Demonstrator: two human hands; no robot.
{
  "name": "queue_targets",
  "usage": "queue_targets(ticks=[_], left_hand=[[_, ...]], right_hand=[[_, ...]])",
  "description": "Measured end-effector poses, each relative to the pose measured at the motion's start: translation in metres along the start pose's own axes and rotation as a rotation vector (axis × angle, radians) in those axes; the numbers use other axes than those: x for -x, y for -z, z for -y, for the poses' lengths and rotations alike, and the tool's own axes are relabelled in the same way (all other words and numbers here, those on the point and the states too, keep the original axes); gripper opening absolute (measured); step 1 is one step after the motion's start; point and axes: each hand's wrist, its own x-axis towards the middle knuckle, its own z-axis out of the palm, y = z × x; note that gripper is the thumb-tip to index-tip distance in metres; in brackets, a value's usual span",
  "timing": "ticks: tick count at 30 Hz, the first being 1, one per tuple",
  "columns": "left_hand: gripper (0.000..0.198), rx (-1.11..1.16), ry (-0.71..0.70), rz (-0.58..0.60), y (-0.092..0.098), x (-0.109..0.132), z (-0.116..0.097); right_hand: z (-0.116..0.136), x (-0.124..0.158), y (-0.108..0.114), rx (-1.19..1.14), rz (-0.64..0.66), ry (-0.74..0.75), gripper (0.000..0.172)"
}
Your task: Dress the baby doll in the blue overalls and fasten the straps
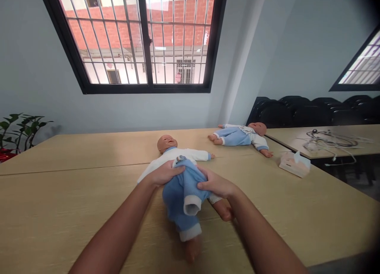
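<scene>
A baby doll (168, 144) in a white top (157, 163) lies on its back on the table, its head away from me. Light-blue trousers (173, 198) with white cuffs are about its lower body. My left hand (166, 173) is closed on the cloth near the waist, thumb on top. On the right, my right hand (215, 183) grips the bunched blue cloth. Between the hands a blue tube of cloth ends in an open white cuff (192, 206) facing me, with no foot showing in it. One foot (192, 248) points toward me; the other (223, 210) pokes out below my right hand.
A second doll (237, 135) in similar clothes lies at the back right. A tissue box (295, 164) stands near the table's right edge. Cables (329, 141) lie on another table, with black chairs (311, 111) behind. A potted plant (20, 131) is far left.
</scene>
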Motion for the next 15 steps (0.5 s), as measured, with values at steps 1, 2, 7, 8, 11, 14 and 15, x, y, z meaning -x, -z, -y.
queue_targets(ticks=[1, 2, 7, 8, 11, 14, 15], left_hand=[[0.062, 0.047, 0.023, -0.006, 0.000, 0.000, 0.004], [0.063, 0.081, 0.054, 0.008, -0.001, 0.000, 0.007], [0.060, -0.106, 0.214, 0.286, -0.016, 0.007, 0.000], [0.059, -0.216, 0.200, 0.332, -0.020, 0.009, -0.005], [0.059, -0.494, 0.077, 0.330, -0.028, 0.010, -0.017], [0.053, -0.529, 0.009, 0.197, -0.026, 0.009, -0.021], [0.050, -0.478, -0.024, 0.134, -0.024, 0.008, -0.022]], right_hand=[[0.000, -0.001, 0.002, 0.040, -0.010, -0.008, 0.075], [0.001, -0.002, 0.004, 0.069, -0.034, -0.008, 0.068], [0.001, -0.006, 0.006, 0.122, -0.199, 0.057, 0.043], [0.001, -0.006, 0.005, 0.138, -0.214, 0.055, 0.040], [0.001, -0.004, 0.004, 0.194, -0.235, 0.054, 0.037], [0.004, -0.002, 0.004, 0.305, -0.190, 0.093, 0.041], [0.005, -0.002, 0.005, 0.359, -0.179, 0.112, 0.042]])
